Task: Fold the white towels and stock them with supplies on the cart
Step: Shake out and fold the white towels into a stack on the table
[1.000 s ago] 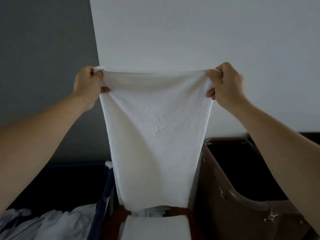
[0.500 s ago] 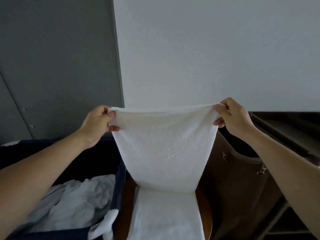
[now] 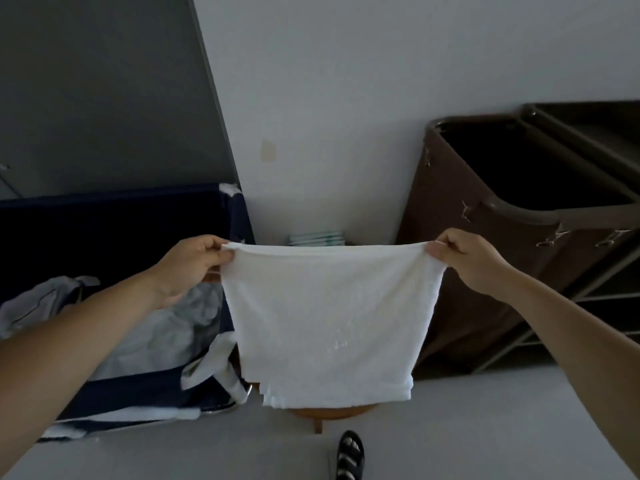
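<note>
A white towel is stretched flat in front of me, folded over so its lower edge shows doubled layers. My left hand pinches its upper left corner and my right hand pinches its upper right corner. The towel lies over a round wooden stool, hiding most of the seat. To the right stands the brown cart with its dark bag open at the top.
A navy laundry bin with crumpled grey-white linen stands at the left. Folded items with green edges sit behind the towel against the white wall. My sandalled foot is on the pale floor below the stool.
Both hands have lowered the towel's upper edge forward and down, laying it over its lower part on the stool. The view has tipped downward, bringing the floor and my foot into sight.
</note>
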Demonstrator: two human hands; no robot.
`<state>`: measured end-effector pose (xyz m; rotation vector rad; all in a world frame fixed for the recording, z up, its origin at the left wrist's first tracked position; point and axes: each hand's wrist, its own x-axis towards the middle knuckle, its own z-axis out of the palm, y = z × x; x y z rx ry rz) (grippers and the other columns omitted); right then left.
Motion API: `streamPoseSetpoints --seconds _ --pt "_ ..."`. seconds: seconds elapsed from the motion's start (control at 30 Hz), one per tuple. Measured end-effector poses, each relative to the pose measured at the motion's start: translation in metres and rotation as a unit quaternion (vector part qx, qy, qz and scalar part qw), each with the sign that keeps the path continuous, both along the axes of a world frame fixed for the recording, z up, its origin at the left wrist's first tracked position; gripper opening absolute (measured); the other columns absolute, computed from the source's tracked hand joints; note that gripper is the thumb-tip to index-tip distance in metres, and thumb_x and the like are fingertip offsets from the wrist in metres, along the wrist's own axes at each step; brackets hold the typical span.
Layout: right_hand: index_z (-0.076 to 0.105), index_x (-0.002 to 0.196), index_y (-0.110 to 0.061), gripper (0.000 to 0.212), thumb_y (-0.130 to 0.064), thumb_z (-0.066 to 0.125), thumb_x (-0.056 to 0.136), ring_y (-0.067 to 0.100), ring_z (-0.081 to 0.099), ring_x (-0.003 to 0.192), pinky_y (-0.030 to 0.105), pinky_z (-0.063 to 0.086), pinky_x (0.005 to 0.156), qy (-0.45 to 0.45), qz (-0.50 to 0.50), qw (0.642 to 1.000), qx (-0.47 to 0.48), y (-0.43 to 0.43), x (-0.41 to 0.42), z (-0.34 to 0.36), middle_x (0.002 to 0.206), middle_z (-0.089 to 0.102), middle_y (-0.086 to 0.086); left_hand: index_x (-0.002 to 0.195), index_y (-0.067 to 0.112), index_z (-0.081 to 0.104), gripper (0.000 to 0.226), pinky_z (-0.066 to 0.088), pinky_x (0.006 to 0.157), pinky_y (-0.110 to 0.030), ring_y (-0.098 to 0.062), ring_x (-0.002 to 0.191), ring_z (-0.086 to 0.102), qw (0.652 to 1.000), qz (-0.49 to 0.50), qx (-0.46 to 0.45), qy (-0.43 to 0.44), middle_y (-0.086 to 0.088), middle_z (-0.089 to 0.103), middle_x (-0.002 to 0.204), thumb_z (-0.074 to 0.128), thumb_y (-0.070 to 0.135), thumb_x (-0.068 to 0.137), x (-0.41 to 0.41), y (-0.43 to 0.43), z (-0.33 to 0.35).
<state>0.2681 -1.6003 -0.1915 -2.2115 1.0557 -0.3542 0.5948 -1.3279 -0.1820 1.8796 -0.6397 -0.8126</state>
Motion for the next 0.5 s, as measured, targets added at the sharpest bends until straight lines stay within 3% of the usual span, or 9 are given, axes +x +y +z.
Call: streamPoseSetpoints --seconds 0.17,0.27,0.33,0.4,0.5 --pt "0.062 0.091 -0.015 0.027 -0.038 0.053 0.101 0.029 0.064 0.088 0.046 0.054 0.084 0.024 -0.028 0.994 0.108 -0.058 0.044 -0.065 0.093 0.066 0.011 0.111 0.0 0.064 0.016 0.057 0.081 -0.039 -0.031 0.098 0.066 0.997 0.052 0.054 0.016 -0.018 0.067 0.108 0.056 0.007 0.099 0.034 -0.07 -0.064" --pt "0.06 0.101 -0.012 0.022 -0.033 0.055 0.101 0.028 0.063 0.096 0.05 0.053 0.091 0.022 -0.065 0.984 0.162 -0.085 0.07 -0.121 0.103 0.064 0.01 0.097 0.005 0.063 0.007 0.054 0.091 -0.052 -0.032 0.092 0.064 0.989 0.097 0.098 0.045 -0.02 0.065 0.104 0.057 0.004 0.098 0.051 -0.113 -0.118" --pt "0.059 0.112 -0.009 0.022 -0.027 0.058 0.1 0.026 0.061 0.101 0.048 0.051 0.093 0.021 -0.092 0.978 0.186 -0.096 0.086 -0.16 0.112 0.063 0.01 0.107 0.005 0.064 0.012 0.051 0.098 -0.055 -0.036 0.102 0.063 0.984 0.104 0.139 0.037 -0.019 0.066 0.111 0.057 0.007 0.097 0.061 -0.138 -0.158" --pt "0.054 0.126 -0.009 0.033 -0.028 0.058 0.1 0.025 0.059 0.108 0.046 0.048 0.098 0.031 -0.11 0.973 0.201 -0.104 0.1 -0.196 0.12 0.06 0.007 0.112 0.009 0.064 0.018 0.052 0.096 -0.05 -0.033 0.102 0.062 0.979 0.101 0.175 0.016 -0.013 0.067 0.109 0.056 0.012 0.097 0.071 -0.161 -0.193" --pt "0.049 0.134 -0.016 0.045 -0.037 0.062 0.096 0.021 0.059 0.105 0.046 0.05 0.098 0.023 -0.152 0.959 0.24 -0.115 0.114 -0.242 0.117 0.059 0.0 0.116 0.01 0.063 0.023 0.049 0.076 -0.035 -0.025 0.089 0.059 0.974 0.098 0.206 -0.013 -0.006 0.064 0.1 0.053 0.016 0.097 0.084 -0.191 -0.234"
